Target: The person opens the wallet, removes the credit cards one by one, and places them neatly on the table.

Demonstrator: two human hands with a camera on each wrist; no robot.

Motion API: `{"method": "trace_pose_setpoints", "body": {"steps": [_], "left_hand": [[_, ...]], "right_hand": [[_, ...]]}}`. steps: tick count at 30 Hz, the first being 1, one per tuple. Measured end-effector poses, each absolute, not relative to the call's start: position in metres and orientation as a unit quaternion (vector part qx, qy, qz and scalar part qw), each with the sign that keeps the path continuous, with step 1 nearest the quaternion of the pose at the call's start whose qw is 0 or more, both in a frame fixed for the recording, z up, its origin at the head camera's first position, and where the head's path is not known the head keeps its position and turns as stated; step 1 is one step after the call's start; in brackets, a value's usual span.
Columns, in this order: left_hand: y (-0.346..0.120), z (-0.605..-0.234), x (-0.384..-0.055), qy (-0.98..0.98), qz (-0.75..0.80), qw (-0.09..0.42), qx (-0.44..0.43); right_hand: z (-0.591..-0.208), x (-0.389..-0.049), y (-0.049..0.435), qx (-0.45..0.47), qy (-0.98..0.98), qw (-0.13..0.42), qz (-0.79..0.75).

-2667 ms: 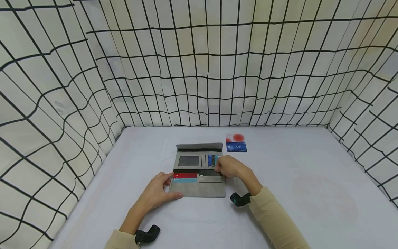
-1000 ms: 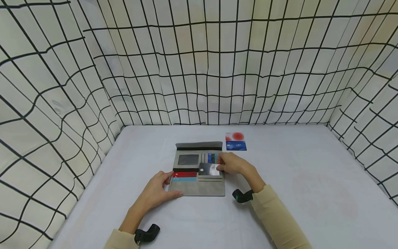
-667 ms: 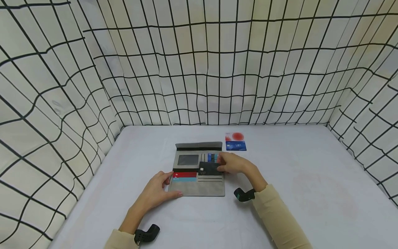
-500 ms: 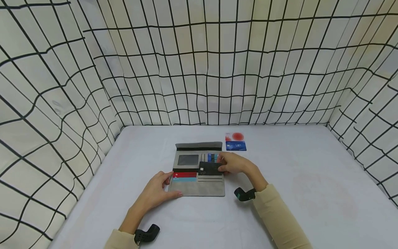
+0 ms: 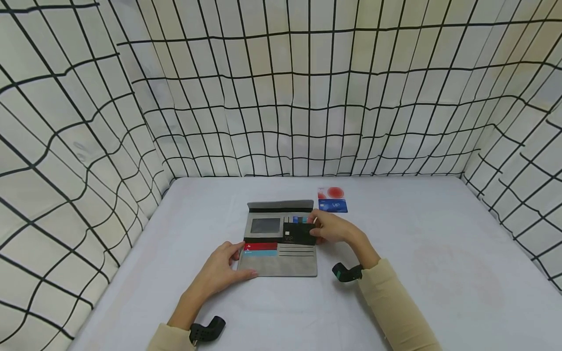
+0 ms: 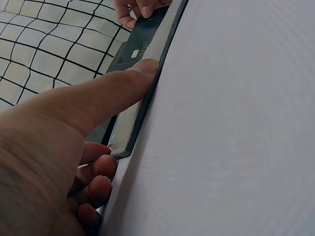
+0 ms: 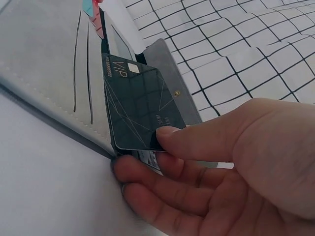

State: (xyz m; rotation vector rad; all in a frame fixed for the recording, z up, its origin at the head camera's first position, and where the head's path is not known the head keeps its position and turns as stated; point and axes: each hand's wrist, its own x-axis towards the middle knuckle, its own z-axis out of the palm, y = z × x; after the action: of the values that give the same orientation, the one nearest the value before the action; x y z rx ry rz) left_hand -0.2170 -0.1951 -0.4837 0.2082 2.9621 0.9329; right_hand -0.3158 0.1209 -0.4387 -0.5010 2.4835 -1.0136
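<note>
A grey bifold wallet (image 5: 278,267) lies spread open on the white table. My right hand (image 5: 332,228) pinches a black VIP card (image 7: 135,101) by its right end, thumb on its face. The card lies over the wallet's fold and upper half, clear of the lower right slots (image 5: 296,250). At the wallet's lower left corner, my left hand (image 5: 219,269) holds it, thumb (image 6: 108,93) on the front edge and fingers curled by the left side. A red card (image 5: 261,246) and a light blue card (image 5: 261,253) sit in the lower left slots.
Blue cards (image 5: 299,220) show in the wallet's upper right pockets, partly covered by the black card. Behind on the right, a blue VIP card (image 5: 332,205) and a red-and-white card (image 5: 331,193) lie on the table (image 5: 421,263). Netting (image 5: 309,97) hangs around it.
The right hand has drawn the black card up out of a lower right slot and moved it toward the wallet's upper half. The left hand has stayed put.
</note>
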Motion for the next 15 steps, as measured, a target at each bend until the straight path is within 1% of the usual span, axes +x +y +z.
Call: {"method": "trace_pose_setpoints", "body": {"steps": [15], "left_hand": [[-0.195, -0.482, -0.217, 0.951, 0.301, 0.009, 0.072]], "right_hand": [[-0.444, -0.323, 0.135, -0.127, 0.890, 0.182, -0.397]]}}
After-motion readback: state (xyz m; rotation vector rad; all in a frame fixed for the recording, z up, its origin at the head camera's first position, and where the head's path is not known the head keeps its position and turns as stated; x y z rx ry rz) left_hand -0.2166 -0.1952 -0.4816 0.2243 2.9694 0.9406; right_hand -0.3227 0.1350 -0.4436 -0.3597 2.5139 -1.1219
